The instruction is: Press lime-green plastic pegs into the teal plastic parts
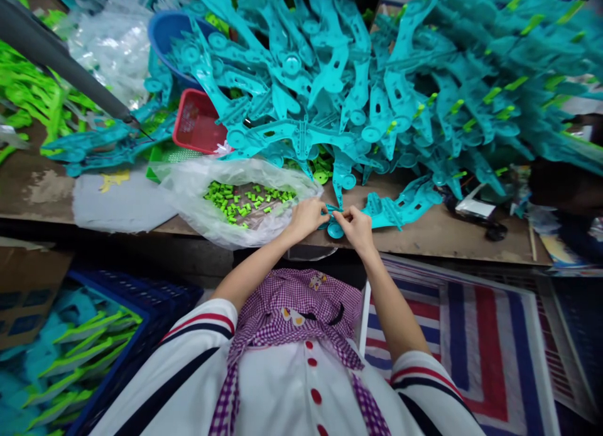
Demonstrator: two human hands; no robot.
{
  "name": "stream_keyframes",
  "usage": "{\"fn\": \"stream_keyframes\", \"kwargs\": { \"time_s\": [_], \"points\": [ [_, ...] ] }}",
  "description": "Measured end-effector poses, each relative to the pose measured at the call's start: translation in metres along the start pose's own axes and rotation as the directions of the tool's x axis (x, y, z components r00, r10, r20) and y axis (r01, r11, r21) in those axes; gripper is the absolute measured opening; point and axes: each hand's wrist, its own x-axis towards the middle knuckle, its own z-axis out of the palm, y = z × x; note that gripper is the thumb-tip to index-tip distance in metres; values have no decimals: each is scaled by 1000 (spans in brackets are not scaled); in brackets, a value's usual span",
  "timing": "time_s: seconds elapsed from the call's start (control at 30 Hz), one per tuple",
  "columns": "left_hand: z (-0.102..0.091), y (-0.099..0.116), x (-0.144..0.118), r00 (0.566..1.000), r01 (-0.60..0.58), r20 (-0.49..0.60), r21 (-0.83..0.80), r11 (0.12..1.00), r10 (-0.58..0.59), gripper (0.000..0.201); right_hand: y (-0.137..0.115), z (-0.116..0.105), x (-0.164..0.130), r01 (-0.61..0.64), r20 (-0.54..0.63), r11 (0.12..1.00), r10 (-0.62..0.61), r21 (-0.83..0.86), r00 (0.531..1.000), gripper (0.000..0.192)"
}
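Note:
My left hand and my right hand meet at the front edge of the wooden workbench. Both pinch a teal plastic part that lies flat on the bench; its round end pokes out below my fingers. What sits between the fingertips is too small to make out. A clear plastic bag holding several small green clips lies open just left of my left hand.
A big heap of teal plastic parts, some with green clips fitted, fills the back of the bench. A red basket and a blue tub sit at back left. A blue crate with finished parts stands on the floor at left.

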Motion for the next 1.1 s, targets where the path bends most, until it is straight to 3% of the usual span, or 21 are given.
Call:
{"fn": "stream_keyframes", "kwargs": {
  "time_s": [0.33,0.5,0.63,0.73,0.83,0.9,1.0,1.1],
  "points": [
    [-1,2,-3,1000,-15,8,56,998,15,29,12,1,-3,35,103,999,-35,7,994,48],
    [0,3,-5,1000,-8,3,68,998,8,29,11,4,-4,75,69,991,-68,-110,995,46],
    [3,-1,-4,1000,-16,-16,62,998,17,24,6,-6,-6,170,89,985,-169,2,982,46],
    [3,-4,-3,998,-49,-29,50,998,50,23,-22,-21,-2,229,-75,968,-222,101,972,47],
    [0,-4,-5,995,-77,-56,5,997,77,26,-65,-29,12,254,-370,932,-147,260,917,35],
    [-3,-4,-9,992,-81,-98,-22,996,79,31,-84,-27,20,277,-445,884,-90,375,891,32],
    [-7,-7,-13,985,-107,-143,-39,994,100,32,-85,-18,15,207,-337,853,-40,479,941,26],
    [-13,-15,-8,988,-104,-121,-106,989,91,26,-60,-5,-12,64,-207,873,42,483,977,23]
  ]
}}
